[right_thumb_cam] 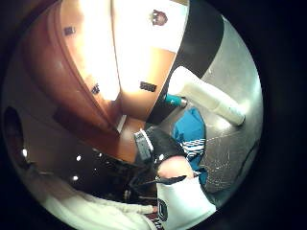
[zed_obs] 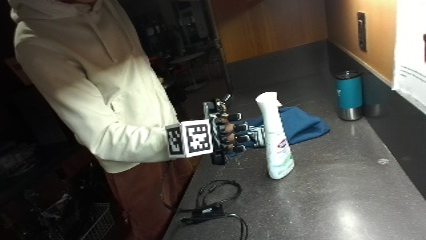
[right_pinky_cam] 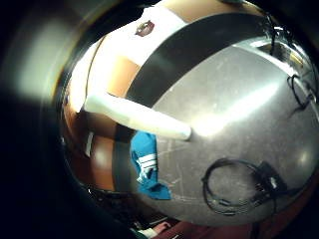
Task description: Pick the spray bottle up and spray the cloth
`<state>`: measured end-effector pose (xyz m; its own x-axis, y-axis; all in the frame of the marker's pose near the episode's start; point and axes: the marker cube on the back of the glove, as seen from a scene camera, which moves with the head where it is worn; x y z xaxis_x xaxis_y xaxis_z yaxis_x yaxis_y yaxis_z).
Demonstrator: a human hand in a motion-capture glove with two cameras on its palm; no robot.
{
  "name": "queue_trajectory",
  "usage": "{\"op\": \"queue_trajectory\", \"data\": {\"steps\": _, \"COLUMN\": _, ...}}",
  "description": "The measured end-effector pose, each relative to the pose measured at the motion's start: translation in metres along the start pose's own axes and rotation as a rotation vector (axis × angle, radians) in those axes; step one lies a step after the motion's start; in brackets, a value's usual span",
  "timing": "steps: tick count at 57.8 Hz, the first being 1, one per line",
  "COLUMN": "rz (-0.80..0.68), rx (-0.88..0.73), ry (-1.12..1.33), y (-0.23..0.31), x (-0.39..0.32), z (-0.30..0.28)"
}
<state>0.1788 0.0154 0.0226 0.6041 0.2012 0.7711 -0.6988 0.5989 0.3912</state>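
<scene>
Stood upright on the dark grey speckled stone countertop (zed_obs: 346,200): tall white plastic spray bottle (zed_obs: 275,140) with trigger head and printed label, smooth tapered body. Lay crumpled just behind it, toward the wall: dark teal fabric cloth (zed_obs: 299,124), soft folds, white stripes visible on it in the palm views (right_pinky_cam: 147,167). Hovered just beside the bottle at mid-height, on the person's side: right hand in black glove (zed_obs: 229,132), palm facing the bottle, fingers loosely bent and a little spread, gripping nothing; a narrow gap showed between fingertips and bottle, not touching as far as could be told. Filled a good part of both palm views: the bottle's white body (right_thumb_cam: 206,96), i.e. close to the palm. Stood further back near the wall, well apart from the bottle: teal cylindrical metal tumbler (zed_obs: 349,95) with dark lid and bare steel base. Lay coiled near the counter's front edge: thin black cable with small black box (zed_obs: 210,207). Backed the counter: dark backsplash strip under warm wooden wall panelling (zed_obs: 279,25). Worn on the arm: cream hooded sweatshirt sleeve (zed_obs: 126,135), matte and bulky.
</scene>
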Motion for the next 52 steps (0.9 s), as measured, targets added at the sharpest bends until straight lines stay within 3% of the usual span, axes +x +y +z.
{"op": "queue_trajectory", "data": {"steps": 6, "rz": 0.085, "rx": -0.015, "ry": -0.054, "y": -0.010, "x": 0.010, "z": 0.005}}
{"op": "queue_trajectory", "data": {"steps": 27, "rz": 0.155, "rx": -0.068, "ry": -0.141, "y": -0.029, "x": 0.025, "z": 0.038}}
{"op": "queue_trajectory", "data": {"steps": 52, "rz": 0.136, "rx": -0.177, "ry": -0.163, "y": -0.033, "x": 0.024, "z": 0.075}}
